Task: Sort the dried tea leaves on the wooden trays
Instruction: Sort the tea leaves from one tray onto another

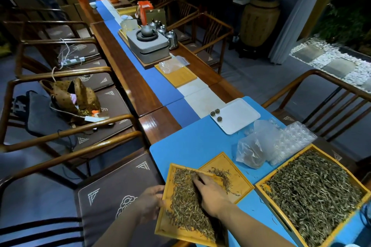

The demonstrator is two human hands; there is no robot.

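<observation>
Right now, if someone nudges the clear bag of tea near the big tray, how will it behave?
The clear bag looks thin and crumpled, so probably floppy. It seems only part full of tea, so likely light and easy to slide on the blue mat. It sags rather than stands, so tipping seems unlikely.

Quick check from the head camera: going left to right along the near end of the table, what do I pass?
left hand gripping the tilted tray → right hand on its leaves → middle tray with few leaves → large full tray.
</observation>
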